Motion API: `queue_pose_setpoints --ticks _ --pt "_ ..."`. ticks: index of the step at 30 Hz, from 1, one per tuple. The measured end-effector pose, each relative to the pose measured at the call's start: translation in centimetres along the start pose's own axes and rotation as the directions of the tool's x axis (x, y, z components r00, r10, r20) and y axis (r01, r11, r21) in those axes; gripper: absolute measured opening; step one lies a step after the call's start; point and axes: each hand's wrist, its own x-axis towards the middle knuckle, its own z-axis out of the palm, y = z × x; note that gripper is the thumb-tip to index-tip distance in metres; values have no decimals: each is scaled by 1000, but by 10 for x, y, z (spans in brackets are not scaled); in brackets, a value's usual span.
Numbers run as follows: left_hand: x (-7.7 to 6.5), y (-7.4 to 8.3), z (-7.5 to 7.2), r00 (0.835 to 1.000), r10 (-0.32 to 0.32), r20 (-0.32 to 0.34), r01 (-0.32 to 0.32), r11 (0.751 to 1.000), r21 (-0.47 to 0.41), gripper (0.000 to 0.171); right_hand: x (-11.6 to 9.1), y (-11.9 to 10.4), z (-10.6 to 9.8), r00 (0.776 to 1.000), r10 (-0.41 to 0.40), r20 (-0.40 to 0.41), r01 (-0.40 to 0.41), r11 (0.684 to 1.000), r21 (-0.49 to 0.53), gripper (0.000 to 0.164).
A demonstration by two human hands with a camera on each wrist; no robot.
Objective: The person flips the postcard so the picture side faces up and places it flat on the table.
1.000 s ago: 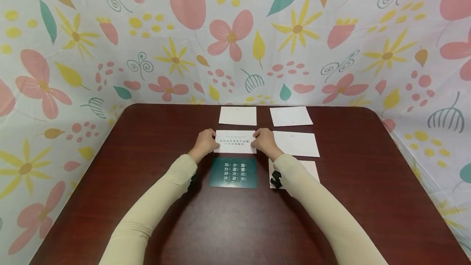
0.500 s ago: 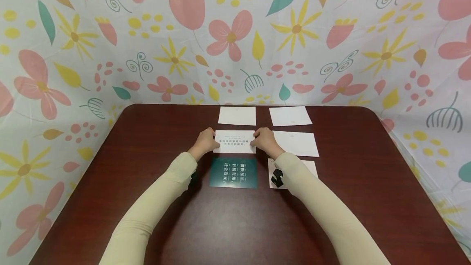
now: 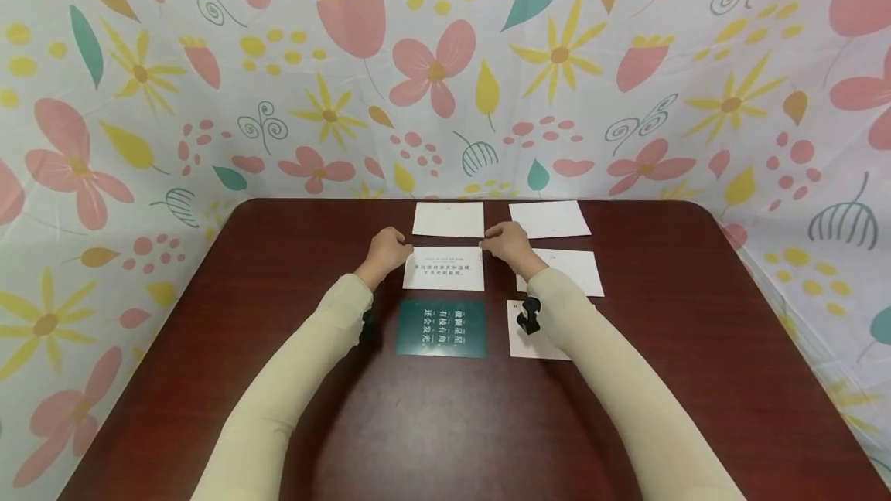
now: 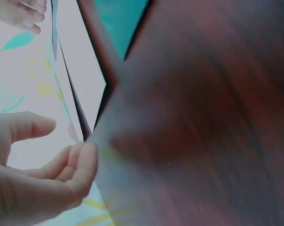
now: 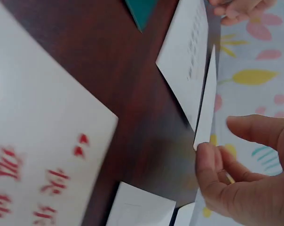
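Lying flat on the dark table [image 3: 445, 424], the printed card [image 3: 444, 269] is flanked at its far corners by the left hand [image 3: 385, 252] and the right hand [image 3: 511, 244]. It is set between the teal card [image 3: 442, 328] on the near side and the far white card [image 3: 448, 219], presumably so that a tidy column is formed alongside the neighbouring white card [image 3: 565, 269]. By so matched a stance, both corners can probably be squared at once. In each wrist view, the thumb is seen apart from loosely bent fingers and nothing is gripped; whether the printed card is brushed by fingertips cannot be told. Compared with the earlier frames, where its short sides are held, the hands are now shifted towards the far corners, while the card's place is left almost unchanged.
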Motion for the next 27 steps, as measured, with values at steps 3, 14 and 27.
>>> queue_pose_setpoints --ticks 3,14,27 --pt "10 0 0 999 -16 -29 13 992 -122 36 10 1 -4 1000 4 -24 -2 997 74 38" --pt "40 -1 6 994 -45 -99 17 964 -264 44 28 5 6 996 10 -92 4 989 150 42" --pt "47 12 12 998 -56 -32 45 964 -260 48 30 -6 13 999 32 -37 -26 987 157 48"
